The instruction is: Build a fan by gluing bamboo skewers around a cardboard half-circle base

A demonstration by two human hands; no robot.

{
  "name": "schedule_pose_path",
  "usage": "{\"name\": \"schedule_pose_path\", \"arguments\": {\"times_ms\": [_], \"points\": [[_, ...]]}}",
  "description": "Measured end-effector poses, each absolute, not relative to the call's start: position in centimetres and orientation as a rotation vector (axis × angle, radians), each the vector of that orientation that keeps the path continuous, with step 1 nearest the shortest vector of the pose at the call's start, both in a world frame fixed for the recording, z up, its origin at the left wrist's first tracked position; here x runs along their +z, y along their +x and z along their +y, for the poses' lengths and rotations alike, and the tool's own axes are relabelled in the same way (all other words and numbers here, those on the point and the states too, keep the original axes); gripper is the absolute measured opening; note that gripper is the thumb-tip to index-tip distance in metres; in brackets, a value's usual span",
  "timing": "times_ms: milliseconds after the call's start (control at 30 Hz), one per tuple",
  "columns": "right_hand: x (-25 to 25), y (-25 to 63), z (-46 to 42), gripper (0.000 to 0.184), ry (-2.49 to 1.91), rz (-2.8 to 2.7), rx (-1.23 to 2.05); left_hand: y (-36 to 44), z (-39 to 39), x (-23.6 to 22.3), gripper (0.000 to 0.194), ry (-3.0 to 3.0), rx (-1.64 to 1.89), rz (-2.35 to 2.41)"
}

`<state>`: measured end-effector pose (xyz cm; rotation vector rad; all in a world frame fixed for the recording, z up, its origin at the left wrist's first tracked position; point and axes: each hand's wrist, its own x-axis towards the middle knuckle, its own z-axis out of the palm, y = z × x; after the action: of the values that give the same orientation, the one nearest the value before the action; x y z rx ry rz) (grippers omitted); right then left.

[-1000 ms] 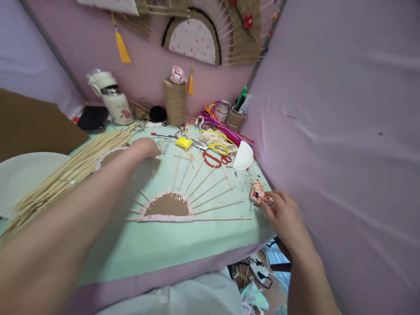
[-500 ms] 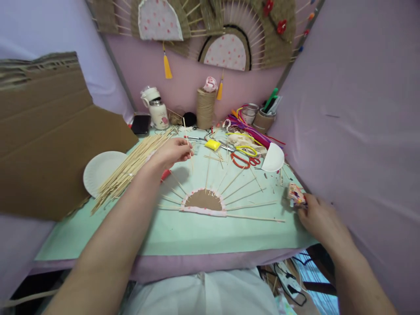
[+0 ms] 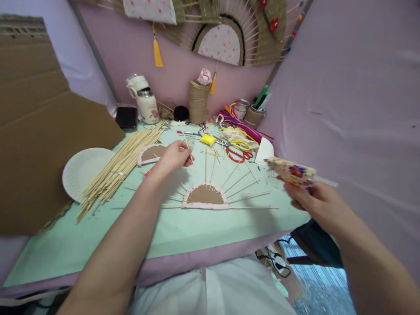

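My left hand [image 3: 179,155] is closed, pinching a thin bamboo stick [image 3: 186,141] above the table. Below and to its right lies a half-round cardboard piece [image 3: 205,195] edged with spotted pink cloth. Bamboo sticks fan out from its curved rim. My right hand [image 3: 310,194] is wrapped round a flower-patterned glue gun [image 3: 290,169], raised over the table's right side. A pale stick juts from the glue gun's back end. A second cloth-edged half-round [image 3: 152,153] lies behind my left wrist, partly covered by it.
A bundle of bamboo sticks [image 3: 121,166] lies at left beside a white paper plate [image 3: 74,173] and a large cardboard sheet [image 3: 42,131]. Red scissors [image 3: 236,155], a yellow packet [image 3: 208,139], a twine spool [image 3: 198,103] and a bottle [image 3: 147,105] are farther back.
My right hand has lifted the glue gun from low at the table's right edge, its front now pointing left. My left hand stays near the same place with the stick. The view has shifted.
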<state>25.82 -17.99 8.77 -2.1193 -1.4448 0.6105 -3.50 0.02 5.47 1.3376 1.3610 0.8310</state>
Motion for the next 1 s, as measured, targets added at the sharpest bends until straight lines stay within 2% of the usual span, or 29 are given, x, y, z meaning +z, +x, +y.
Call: {"name": "schedule_pose_path", "arguments": {"times_ms": [133,233,533,1000], "points": [[7.9,20.9,-15.7,0.046,-1.913,-1.534,1.176,-4.4,-0.8,4.0,0.010,1.467,0.918,1.398],[7.3,18.4,-14.0,0.050,-1.899,-1.606,1.328,-5.1,-1.0,3.5,0.008,1.519,1.012,1.436],[7.2,16.2,-10.5,0.061,-2.030,-1.800,1.300,-5.7,-0.7,3.2,0.007,1.480,1.143,1.452],[6.8,15.6,-9.4,0.064,-2.139,-1.889,1.267,-5.8,-0.7,3.2,0.007,1.457,1.132,1.448]]}}
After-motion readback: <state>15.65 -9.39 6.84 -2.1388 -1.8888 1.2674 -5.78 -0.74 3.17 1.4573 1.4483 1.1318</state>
